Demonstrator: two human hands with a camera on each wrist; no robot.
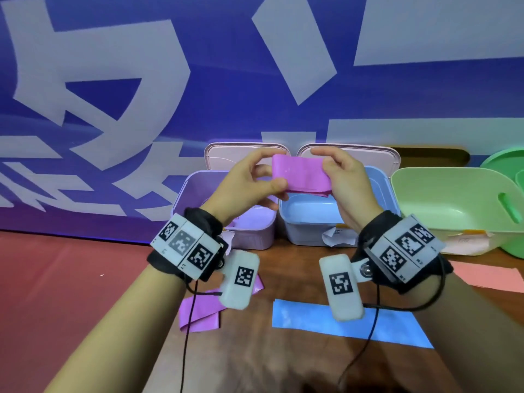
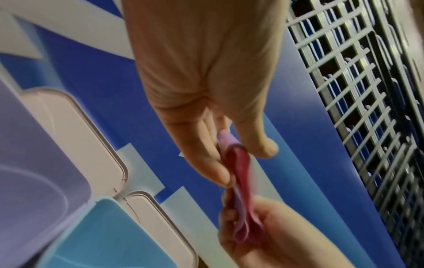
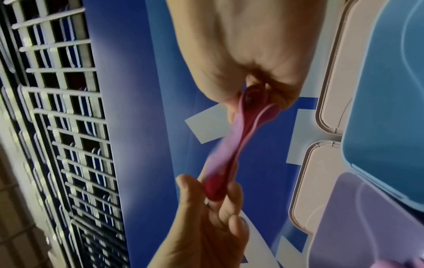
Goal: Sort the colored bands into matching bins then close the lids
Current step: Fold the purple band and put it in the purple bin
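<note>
A folded pink band [image 1: 300, 174] is held in the air between both hands, above the two open bins. My left hand [image 1: 249, 180] pinches its left end [image 2: 229, 145] between thumb and fingers. My right hand [image 1: 340, 177] grips its right end [image 3: 254, 107]. Below sit the purple bin [image 1: 255, 234] on the left and the blue bin [image 1: 306, 222] on the right, both with lids [image 1: 354, 157] raised behind them. Another pink band [image 1: 201, 310] and a blue band [image 1: 348, 321] lie flat on the wooden table.
A light green tub [image 1: 453, 199] stands to the right of the blue bin, with a second green container [image 1: 507, 163] behind it. A pink sheet [image 1: 487, 276] lies at the right. A blue and white banner [image 1: 141, 95] rises behind the bins. A wire grid [image 2: 367, 90] shows in the wrist views.
</note>
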